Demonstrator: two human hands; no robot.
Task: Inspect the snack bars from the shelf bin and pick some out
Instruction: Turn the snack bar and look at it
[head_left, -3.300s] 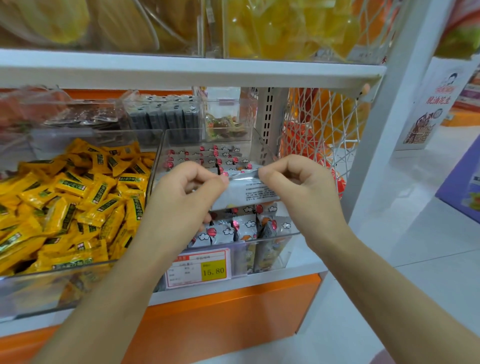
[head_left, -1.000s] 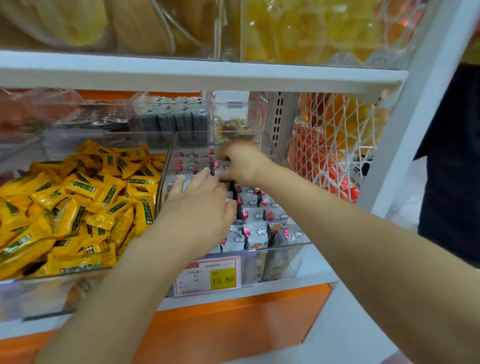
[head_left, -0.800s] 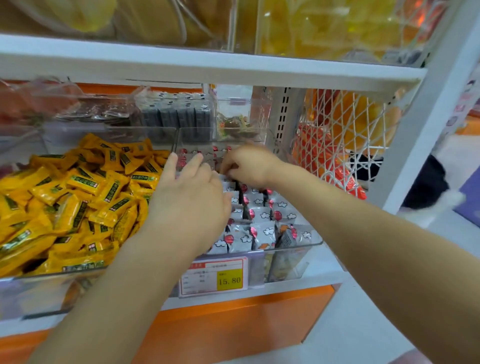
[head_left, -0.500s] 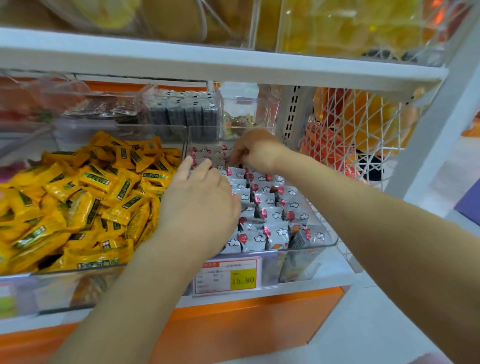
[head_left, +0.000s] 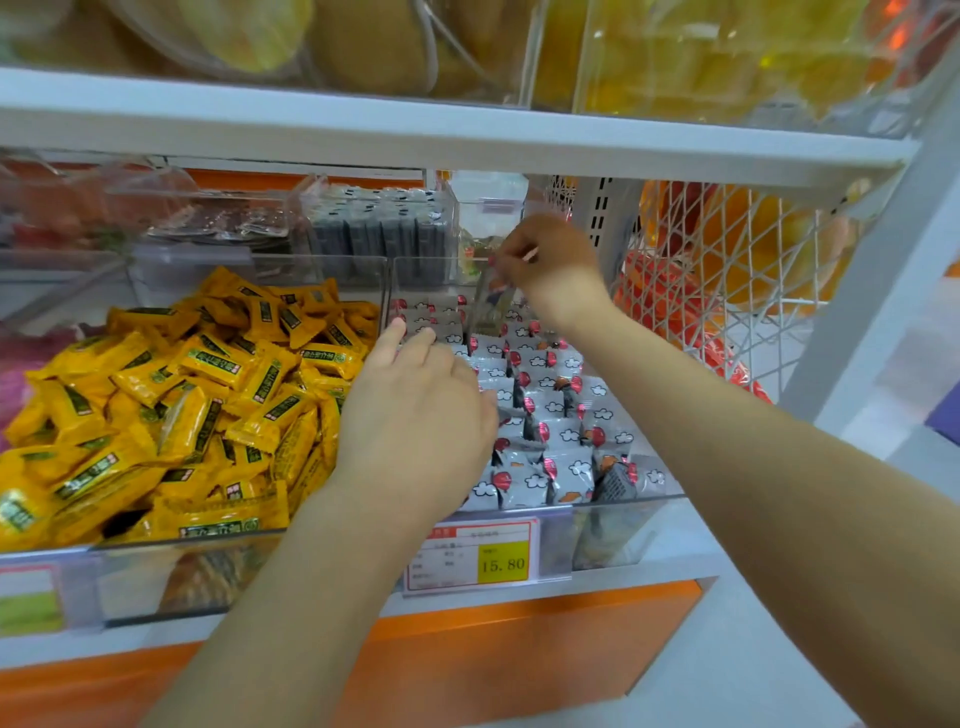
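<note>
Far left: clear bin of yellow packets (head_left: 197, 395), heaped, untouched, not the target; next right, divider wall, then the snack bin (head_left: 618, 506) with grey-white snack bars (head_left: 545, 410) standing in tight rows, front to back; price tag (head_left: 470, 555) clipped on the front lip.

Progress, judged from layout only: early-to-mid; rows look nearly full, one bar being lifted out, no pile of picked bars anywhere in view; most of the inspecting and picking likely left.

Left hand (head_left: 415, 410): palm down over the left-front rows, forearm coming in from bottom left; fingers extended forward, close together, tips near the back-left bars; resting on or just above the wrappers, contact not clear; nothing visibly gripped, thumb side hidden, so holding something underneath cannot be ruled out.

Right hand (head_left: 553, 262): raised at the back of the bin, wrist bent down, forearm running in from the right edge; thumb and fingertips pinching the top seal of a single bar (head_left: 488, 306), which hangs near vertical, lower end still close to the back rows.

Further right: white wire basket (head_left: 727, 270) with orange bags, well apart from both hands.
</note>
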